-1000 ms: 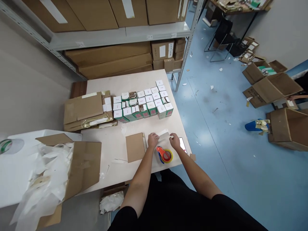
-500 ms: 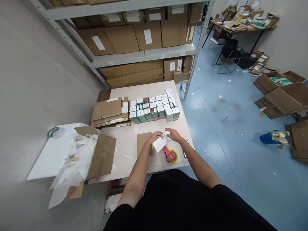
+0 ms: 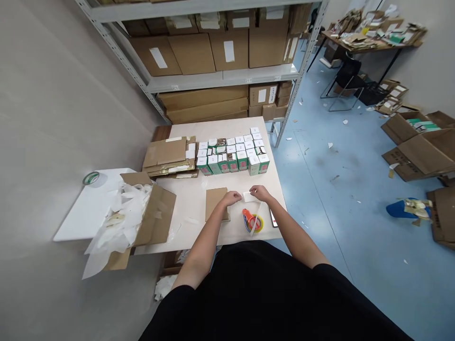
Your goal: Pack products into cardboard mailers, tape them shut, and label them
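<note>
- Resting near the front edge of the table (image 3: 206,233), the left hand (image 3: 232,197) and the right hand (image 3: 261,193) touch the two ends of a small white piece (image 3: 248,197).
- Fingers of both hands are curled; whether they really pinch the piece, one cannot tell.
- A thin white strip (image 3: 256,217) goes from below the right hand across the orange tape dispenser (image 3: 251,222).
- A flat cardboard (image 3: 215,202) lies just beside the left hand.
- Green-white boxes (image 3: 232,158) stand in rows toward the back edge.

The white card (image 3: 248,197) now lies flat, and a strip (image 3: 256,219) trails from the right hand (image 3: 262,193).
</note>
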{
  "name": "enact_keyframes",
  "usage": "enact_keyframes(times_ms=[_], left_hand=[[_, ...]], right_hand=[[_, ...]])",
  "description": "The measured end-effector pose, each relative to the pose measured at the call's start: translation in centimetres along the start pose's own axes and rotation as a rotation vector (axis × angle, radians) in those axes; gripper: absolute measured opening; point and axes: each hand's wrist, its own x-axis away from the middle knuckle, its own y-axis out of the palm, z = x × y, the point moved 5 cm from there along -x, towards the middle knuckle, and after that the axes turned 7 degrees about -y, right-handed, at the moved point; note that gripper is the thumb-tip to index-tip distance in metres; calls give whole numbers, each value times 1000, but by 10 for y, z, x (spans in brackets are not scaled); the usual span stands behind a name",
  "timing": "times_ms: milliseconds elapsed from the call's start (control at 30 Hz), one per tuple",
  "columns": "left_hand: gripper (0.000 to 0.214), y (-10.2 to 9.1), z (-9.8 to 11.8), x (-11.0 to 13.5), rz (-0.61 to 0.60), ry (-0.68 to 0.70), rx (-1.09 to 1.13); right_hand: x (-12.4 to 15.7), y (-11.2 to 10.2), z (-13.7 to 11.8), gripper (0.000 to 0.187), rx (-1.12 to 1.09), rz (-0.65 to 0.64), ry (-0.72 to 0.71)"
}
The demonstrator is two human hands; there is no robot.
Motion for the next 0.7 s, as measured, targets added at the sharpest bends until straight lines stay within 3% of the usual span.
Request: enact_keyframes(times_ms=[100, 200, 267, 367, 500, 600, 700], left_hand=[[31, 44, -21, 1, -5, -87, -67], [50, 90, -31, 4, 59, -143, -112], [58, 117, -29, 6, 55, -144, -149], [36, 138, -22, 7, 33, -120, -199], [10, 122, -10, 1, 24, -39, -216], [3, 88, -1, -3, 2, 34, -234], [13, 48, 11, -1, -10, 102, -273]], right_hand=[[31, 8, 34, 22, 30, 106, 206], [71, 28, 61, 28, 54, 114, 419], [91, 44, 67, 32, 34, 78, 439], [106, 59, 66, 39, -8, 40, 392], [103, 50, 53, 50, 5, 65, 290], [85, 36, 30, 51, 8, -10, 94], [60, 26, 2, 38, 7, -135, -57]])
